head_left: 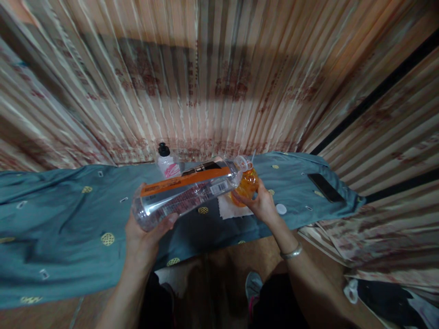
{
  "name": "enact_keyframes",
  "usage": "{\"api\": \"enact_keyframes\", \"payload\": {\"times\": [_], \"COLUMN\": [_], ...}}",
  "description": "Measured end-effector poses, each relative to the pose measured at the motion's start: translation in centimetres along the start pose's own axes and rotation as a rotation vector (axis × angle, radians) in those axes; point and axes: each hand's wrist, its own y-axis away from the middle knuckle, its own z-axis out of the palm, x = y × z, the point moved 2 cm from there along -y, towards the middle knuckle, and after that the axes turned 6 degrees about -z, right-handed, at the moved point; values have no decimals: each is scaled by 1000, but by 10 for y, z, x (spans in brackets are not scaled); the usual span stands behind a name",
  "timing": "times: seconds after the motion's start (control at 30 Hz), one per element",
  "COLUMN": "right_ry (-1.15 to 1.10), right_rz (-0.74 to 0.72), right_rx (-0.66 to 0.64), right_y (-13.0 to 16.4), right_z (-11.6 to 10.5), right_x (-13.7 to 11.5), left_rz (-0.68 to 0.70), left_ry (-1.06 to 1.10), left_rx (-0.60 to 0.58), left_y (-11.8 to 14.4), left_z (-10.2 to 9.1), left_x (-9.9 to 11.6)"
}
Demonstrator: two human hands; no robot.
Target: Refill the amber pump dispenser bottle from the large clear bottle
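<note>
My left hand (pixel 146 240) is closed around the base of a large clear plastic bottle (pixel 188 189) with an orange and silver label. The bottle is tilted, its uncapped mouth pointing right, over or beside the top of a small orange bottle (pixel 248 183). Whether liquid flows between them I cannot tell. My right hand (pixel 262 201) grips the orange bottle, which stands over a white paper tissue (pixel 229 210). A white cap (pixel 281 209) lies just right of my right hand.
A white bottle with a black top (pixel 168 164) stands behind the large bottle. A dark phone (pixel 325 187) lies at the right on the teal patterned cloth (pixel 85 214). Striped curtains (pixel 206 91) hang close behind, and dark poles (pixel 373 96) slant at the right.
</note>
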Motion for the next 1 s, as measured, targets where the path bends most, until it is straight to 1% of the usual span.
{"api": "enact_keyframes", "payload": {"times": [0.33, 0.57, 0.77, 0.87, 1.0], "right_ry": [54, 32, 32, 29, 45], "right_rz": [-5, -11, 17, 5, 0], "right_rx": [-12, -9, -8, -11, -1], "right_y": [-1, -1, -1, -2, -1], "right_z": [1, 1, 0, -1, -1], "right_x": [0, 1, -1, -3, -4], "left_rz": [-5, -15, -33, -54, -49], "left_ry": [7, -1, 4, 21, 33], "left_rx": [35, 58, 78, 100, 111], "left_y": [3, 3, 4, 4, 3], "left_z": [5, 4, 9, 10, 9], "left_x": [1, 1, 3, 3, 2]}}
